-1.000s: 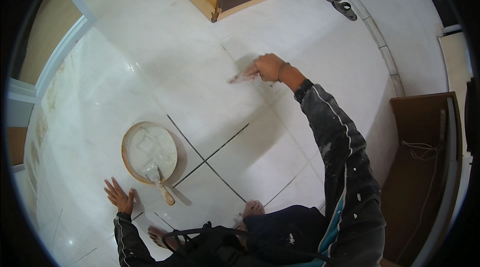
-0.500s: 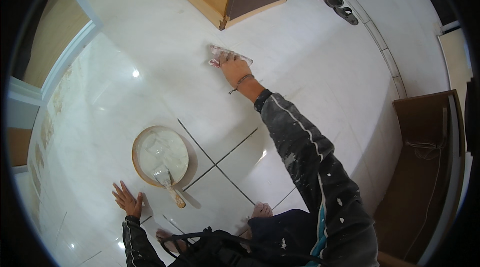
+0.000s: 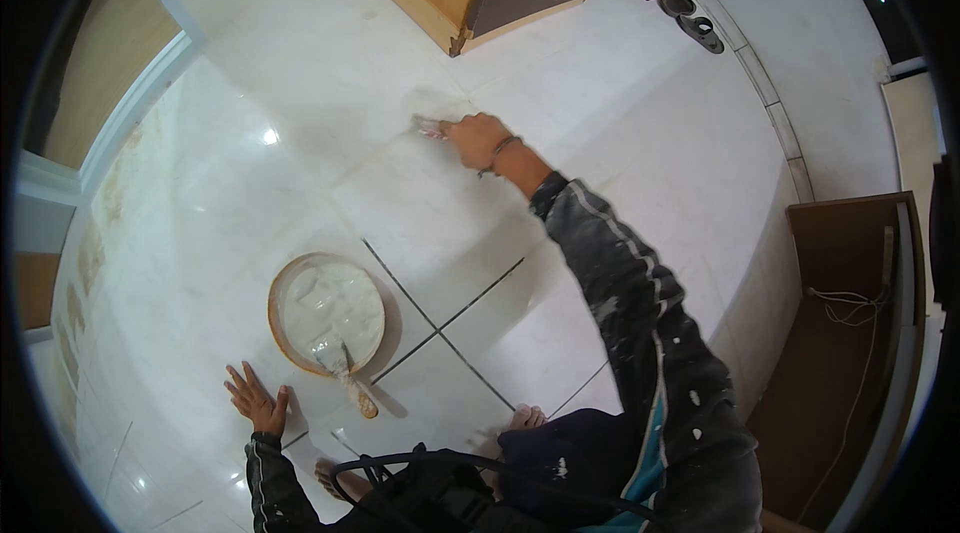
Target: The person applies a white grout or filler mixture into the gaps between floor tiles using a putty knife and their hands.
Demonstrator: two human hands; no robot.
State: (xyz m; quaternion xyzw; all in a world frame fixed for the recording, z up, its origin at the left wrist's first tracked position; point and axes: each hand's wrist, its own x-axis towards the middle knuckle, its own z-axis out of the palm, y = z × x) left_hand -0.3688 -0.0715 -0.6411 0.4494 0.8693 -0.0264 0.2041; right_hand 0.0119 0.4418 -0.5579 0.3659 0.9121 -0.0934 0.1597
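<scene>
White tiles (image 3: 300, 63), dark unfilled joints (image 3: 440, 318)

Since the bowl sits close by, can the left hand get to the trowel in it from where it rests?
Probably yes. The left hand lies flat on the floor tile beside the bowl, and the trowel handle sticks out over the rim toward it, with nothing between.

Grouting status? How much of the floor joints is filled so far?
Done: joints around the right hand and beyond look filled, pale like the tiles. In hand: that hand presses a small tool on a joint; the left hand lies flat on the floor. Left: the dark open joints crossing beside the bowl, which still holds white mix with a trowel resting in it.
</scene>
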